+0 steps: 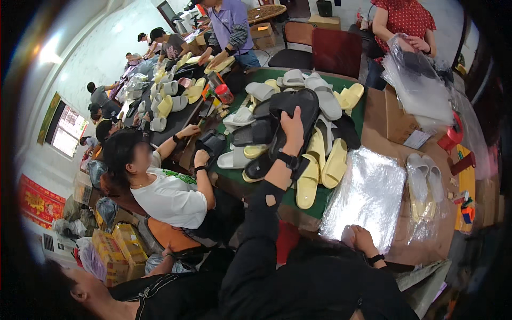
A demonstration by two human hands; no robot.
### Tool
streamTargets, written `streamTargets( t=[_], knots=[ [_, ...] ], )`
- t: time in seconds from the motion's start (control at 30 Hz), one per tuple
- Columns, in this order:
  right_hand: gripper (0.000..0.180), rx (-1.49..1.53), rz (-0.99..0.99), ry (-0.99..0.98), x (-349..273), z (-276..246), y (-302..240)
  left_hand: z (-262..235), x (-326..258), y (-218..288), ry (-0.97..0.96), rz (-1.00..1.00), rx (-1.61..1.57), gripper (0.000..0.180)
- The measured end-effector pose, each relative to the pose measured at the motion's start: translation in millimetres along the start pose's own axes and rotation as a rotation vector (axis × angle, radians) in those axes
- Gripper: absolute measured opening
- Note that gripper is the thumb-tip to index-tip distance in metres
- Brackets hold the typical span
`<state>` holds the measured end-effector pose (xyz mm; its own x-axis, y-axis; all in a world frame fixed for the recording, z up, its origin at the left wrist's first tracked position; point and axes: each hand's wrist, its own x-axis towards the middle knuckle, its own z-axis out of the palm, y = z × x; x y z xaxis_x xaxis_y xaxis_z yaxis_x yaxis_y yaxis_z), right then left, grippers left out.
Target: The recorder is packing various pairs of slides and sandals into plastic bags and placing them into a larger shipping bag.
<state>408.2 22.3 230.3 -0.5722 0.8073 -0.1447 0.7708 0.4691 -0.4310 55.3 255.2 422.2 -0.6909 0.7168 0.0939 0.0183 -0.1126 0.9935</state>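
My left hand [292, 129] reaches forward over the pile and is closed on a black slipper [306, 106]. More black slippers [250, 133] lie beside and beneath it, and I cannot tell where each one ends. Grey slippers [322, 96] are heaped behind, with yellow slippers [335, 164] in front and to the right. My right hand [364, 240] is at the near edge of a stack of clear plastic bags [368, 186], its fingers bent against the top bag. A bagged pair of slippers, grey and yellow [418, 176], lies to the right of the stack.
Close on my left, a co-worker in a white shirt [170, 197] handles dark slippers [210, 144]. Another person [80, 293] is at lower left. A cardboard box [400, 117] holding plastic bags and a red tape dispenser [453, 133] stand at right. Chairs [336, 52] stand behind the green tabletop [354, 112].
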Motion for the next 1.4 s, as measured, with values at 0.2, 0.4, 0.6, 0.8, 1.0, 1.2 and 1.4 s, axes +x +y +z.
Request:
streamTargets(
  t=[0.2, 0.4, 0.6, 0.8, 1.0, 1.2, 1.4],
  knots=[
    [0.045, 0.107, 0.129, -0.155, 2, -5, 10, 9, -71, 49, -0.242, 0.066, -0.480, 0.041],
    [0.048, 0.653, 0.171, -0.124, 15, -12, 19, 26, -229, 72, -0.492, -0.187, -0.594, 0.050],
    [0.054, 1.929, 0.141, 0.169, -1, -84, 19, 67, -306, -32, -0.598, -0.347, -0.489, 0.033],
    [0.044, 1.725, 0.181, 0.175, -26, -102, 35, 64, -351, -94, -0.843, -0.537, -0.339, 0.067],
    [0.051, 1.588, 0.309, 0.272, -22, -62, 86, 41, -383, -116, -0.695, 0.506, 0.280, 0.023],
    [0.052, 1.435, 0.364, 0.338, -14, -65, 104, -20, -402, -155, -1.135, 0.177, 0.547, 0.014],
    [0.059, 1.264, 0.352, 0.307, -18, -64, 110, -20, -427, -154, -1.157, 0.410, 0.966, 0.024]
  ],
)
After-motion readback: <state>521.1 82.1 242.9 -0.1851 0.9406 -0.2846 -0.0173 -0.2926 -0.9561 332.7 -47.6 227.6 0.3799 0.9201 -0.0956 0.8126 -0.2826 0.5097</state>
